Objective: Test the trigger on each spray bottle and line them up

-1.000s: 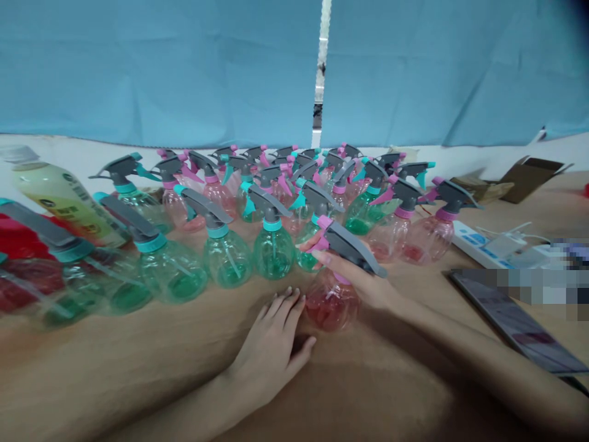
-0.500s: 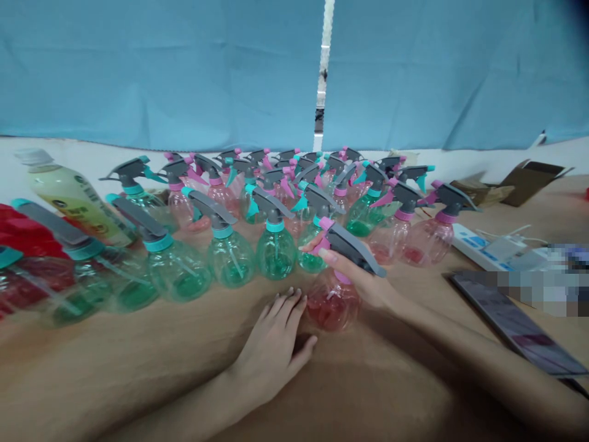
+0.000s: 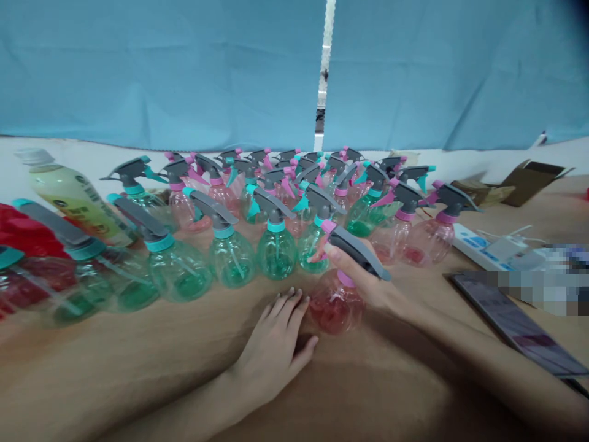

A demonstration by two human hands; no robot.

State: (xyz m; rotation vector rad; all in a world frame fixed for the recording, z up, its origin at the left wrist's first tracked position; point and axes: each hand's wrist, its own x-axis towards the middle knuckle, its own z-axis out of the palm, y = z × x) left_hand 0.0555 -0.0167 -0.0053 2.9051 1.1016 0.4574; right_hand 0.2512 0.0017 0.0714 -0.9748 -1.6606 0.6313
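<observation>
A clear pink spray bottle (image 3: pixel 335 310) with a grey and pink trigger head stands in front of me. My right hand (image 3: pixel 363 276) grips it by the head and neck, fingers around the trigger. Palm down, my left hand (image 3: pixel 276 344) lies on the wooden table (image 3: pixel 184 380) with its fingers stretched out, the tips close to the bottle's left side. Whether they touch the bottle I cannot tell. Just behind stand a green spray bottle (image 3: pixel 277 252) and another green spray bottle (image 3: pixel 232 258), each with a turquoise collar.
Several more pink and green spray bottles crowd the table's back, including a pink one (image 3: pixel 427 239) at right. A drink bottle (image 3: pixel 78 196) leans at left near a red object (image 3: pixel 27 230). To the right are a phone (image 3: pixel 510 319), a power strip (image 3: pixel 481 245) and a cardboard box (image 3: pixel 534 178).
The held pink spray bottle has shifted slightly to the right and down, together with my right hand. My left hand has stayed nearly still.
</observation>
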